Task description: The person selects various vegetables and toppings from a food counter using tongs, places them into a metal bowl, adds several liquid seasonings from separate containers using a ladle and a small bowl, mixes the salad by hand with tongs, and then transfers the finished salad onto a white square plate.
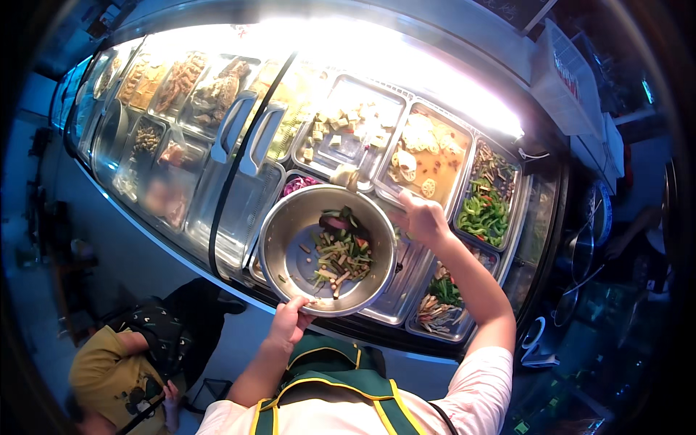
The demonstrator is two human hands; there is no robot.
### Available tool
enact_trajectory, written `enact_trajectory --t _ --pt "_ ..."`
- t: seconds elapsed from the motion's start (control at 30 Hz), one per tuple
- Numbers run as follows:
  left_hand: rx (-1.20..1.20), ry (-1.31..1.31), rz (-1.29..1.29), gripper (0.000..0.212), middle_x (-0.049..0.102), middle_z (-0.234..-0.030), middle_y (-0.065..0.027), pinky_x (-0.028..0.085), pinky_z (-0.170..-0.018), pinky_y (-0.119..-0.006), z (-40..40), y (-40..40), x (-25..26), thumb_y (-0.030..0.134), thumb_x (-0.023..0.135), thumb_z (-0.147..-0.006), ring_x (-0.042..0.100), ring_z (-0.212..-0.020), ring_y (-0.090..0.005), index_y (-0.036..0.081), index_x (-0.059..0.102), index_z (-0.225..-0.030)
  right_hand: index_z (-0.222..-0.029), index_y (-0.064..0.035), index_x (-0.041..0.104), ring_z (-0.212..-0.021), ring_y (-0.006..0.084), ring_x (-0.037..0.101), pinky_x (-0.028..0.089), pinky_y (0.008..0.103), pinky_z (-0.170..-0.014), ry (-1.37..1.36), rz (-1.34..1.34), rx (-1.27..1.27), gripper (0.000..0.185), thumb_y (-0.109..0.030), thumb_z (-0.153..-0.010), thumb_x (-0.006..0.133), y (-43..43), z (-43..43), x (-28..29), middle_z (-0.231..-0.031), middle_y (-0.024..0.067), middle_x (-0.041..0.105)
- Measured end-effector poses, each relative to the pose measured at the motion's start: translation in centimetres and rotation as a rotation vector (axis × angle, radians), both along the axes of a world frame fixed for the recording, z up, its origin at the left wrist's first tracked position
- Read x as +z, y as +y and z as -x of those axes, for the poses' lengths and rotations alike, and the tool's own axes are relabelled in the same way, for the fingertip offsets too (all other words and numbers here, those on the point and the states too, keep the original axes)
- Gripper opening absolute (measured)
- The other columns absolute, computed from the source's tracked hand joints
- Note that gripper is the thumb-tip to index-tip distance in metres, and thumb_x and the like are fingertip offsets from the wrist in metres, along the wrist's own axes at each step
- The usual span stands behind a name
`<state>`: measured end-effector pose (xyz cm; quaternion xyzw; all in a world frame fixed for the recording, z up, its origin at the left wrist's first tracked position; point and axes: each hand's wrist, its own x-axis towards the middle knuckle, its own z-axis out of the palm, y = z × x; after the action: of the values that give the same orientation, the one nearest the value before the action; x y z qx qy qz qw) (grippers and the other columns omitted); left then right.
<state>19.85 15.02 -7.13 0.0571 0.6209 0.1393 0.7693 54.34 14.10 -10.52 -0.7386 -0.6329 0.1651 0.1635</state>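
My left hand [290, 324] grips the near rim of a stainless steel bowl [278, 239], thumb over the edge. The bowl is tipped towards me over the trays. Inside lie chopped green and pale stems [342, 258] and a dark purple piece [334, 222]. My right hand [427, 220] is at the bowl's right side, its fingers pointing at the lotus root tray [467, 163]. Whether those fingers hold anything or touch the bowl I cannot tell. Beyond the far rim sits a tray [348, 144] of pale cubes. Shredded purple vegetable [300, 185] shows at the bowl's upper left.
Sliced green peppers [483, 217] fill a tray at right, with a tray of mixed shreds [440, 310] nearer me. Glass doors with pale handles [263, 138] stand left, over meat trays [179, 81]. A white basket [565, 81] is upper right. Another person [117, 375] is lower left.
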Motion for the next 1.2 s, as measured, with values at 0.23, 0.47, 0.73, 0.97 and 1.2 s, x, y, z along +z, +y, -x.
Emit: enact_trajectory --t 0.23,0.47,0.73,0.97,1.2 --pt "-0.026 -0.003 -0.048 0.024 0.061 -0.096 -0.0127 0.054 -0.076 -0.035 -0.7 0.4 0.3 0.006 0.054 -0.08 0.062 -0.084 -0.0222 -0.004 0.055 -0.102 -0.098 -0.0043 0.054 -0.067 0.0319 0.062 0.049 0.0403 -0.06 0.063 -0.057 -0.081 0.039 -0.034 -0.078 0.068 1.8 -4.3 -2.8 -0.069 0.0172 0.06" --pt "-0.057 0.047 -0.054 0.028 0.062 -0.096 -0.0157 0.054 -0.078 -0.036 -0.5 -0.6 -0.8 0.003 0.051 -0.079 0.064 -0.085 -0.0242 -0.006 0.054 -0.105 -0.126 -0.003 0.045 -0.098 0.0281 0.058 0.048 0.0375 -0.086 -0.465 0.071 -0.247 0.071 -0.046 -0.074 0.068 8.7 -11.5 -8.4 -0.113 0.0202 0.056" --pt "-0.04 0.035 -0.027 0.027 0.063 -0.096 -0.0156 0.054 -0.078 -0.035 -0.5 0.2 -1.5 0.003 0.051 -0.079 0.064 -0.085 -0.0238 -0.007 0.054 -0.103 -0.126 -0.0021 0.044 -0.116 0.0315 0.045 0.037 0.04 -0.099 -0.527 0.155 -0.058 0.072 -0.041 -0.072 0.071 10.2 -10.6 -8.7 -0.124 0.0196 0.049" --pt "-0.03 0.005 -0.031 0.023 0.062 -0.096 -0.0127 0.055 -0.076 -0.035 -1.3 0.5 -0.4 0.005 0.054 -0.081 0.063 -0.085 -0.0225 -0.005 0.056 -0.102 -0.091 -0.0062 0.061 -0.077 0.0289 0.064 0.051 0.04 -0.07 -0.37 0.341 -0.149 0.032 -0.037 -0.082 0.06 8.9 -9.2 -8.4 -0.08 0.0127 0.065" --pt "0.014 0.012 -0.032 0.023 0.062 -0.095 -0.014 0.055 -0.077 -0.036 -1.4 -0.1 -0.3 0.004 0.053 -0.081 0.063 -0.085 -0.0235 -0.006 0.054 -0.101 -0.1 -0.0043 0.056 -0.063 0.0339 0.059 0.048 0.0411 -0.056 0.056 0.104 -0.001 0.041 -0.04 -0.081 0.063 3.6 -5.7 -2.4 -0.07 0.0187 0.058"
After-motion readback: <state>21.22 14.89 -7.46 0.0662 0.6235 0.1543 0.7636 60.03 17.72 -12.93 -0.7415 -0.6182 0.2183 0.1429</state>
